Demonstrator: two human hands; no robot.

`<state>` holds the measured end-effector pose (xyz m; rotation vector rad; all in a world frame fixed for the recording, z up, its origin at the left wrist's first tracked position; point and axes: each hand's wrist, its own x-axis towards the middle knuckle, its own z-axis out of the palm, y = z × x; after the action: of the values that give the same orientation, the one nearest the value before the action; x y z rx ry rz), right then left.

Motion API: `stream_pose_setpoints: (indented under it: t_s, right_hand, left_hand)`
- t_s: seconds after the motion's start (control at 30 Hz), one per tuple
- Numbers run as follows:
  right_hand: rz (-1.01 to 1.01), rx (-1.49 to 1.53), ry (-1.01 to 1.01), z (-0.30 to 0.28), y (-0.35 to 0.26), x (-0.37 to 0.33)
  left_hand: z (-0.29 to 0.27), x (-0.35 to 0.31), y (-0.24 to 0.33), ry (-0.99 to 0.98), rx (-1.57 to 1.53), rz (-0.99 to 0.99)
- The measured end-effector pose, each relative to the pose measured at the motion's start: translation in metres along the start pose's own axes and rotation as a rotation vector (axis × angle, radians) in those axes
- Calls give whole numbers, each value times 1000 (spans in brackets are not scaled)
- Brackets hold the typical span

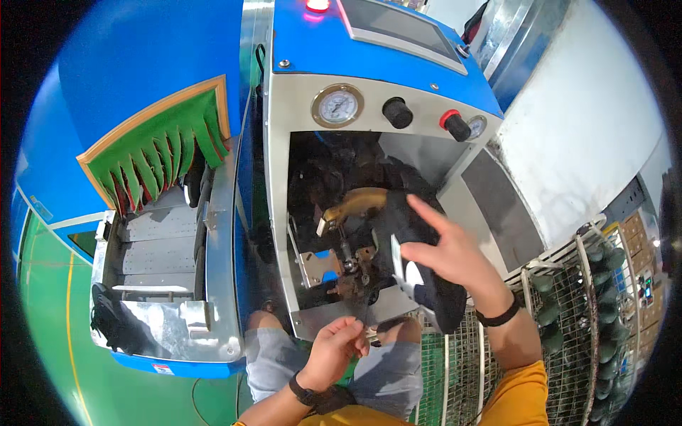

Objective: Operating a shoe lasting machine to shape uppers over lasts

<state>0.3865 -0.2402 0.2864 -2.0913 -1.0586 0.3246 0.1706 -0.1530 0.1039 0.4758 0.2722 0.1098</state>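
Observation:
In my right hand (455, 252) is a black shoe upper (444, 302) with white parts. The thumb and index finger are spread over it, and it hangs at the right side of the machine's opening. Beside it, inside the opening, is a brass-coloured curved form (359, 204) above a metal clamp mechanism (348, 263). My left hand (334, 353) is lower, in front of the machine's lower edge and over my lap. Its fingers are curled and pinched together; whether anything thin is between them is hidden.
The blue and cream machine (284, 92) carries a pressure gauge (337, 106), black knobs and a screen (405, 32). At left stands a conveyor (156, 248) with green curtain strips (160, 160) and a dark shoe at its near end. Wire racks (554, 319) holding several greenish forms stand at right.

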Motion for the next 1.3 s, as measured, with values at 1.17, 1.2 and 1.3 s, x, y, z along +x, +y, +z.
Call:
stream_pose_setpoints:
  t_s: [1.17, 1.2, 1.3]
  right_hand:
    - [-349, -437, 438, 84, 46, -209]
    - [-386, -484, 303, 78, 36, -217]
    - [-493, -601, 115, 64, 31, -227]
  left_hand:
    - [25, -70, -10, -160, 219, -120]
    - [19, -70, -11, -227, 130, -230]
    - [-2, -63, -19, -313, 34, -329]
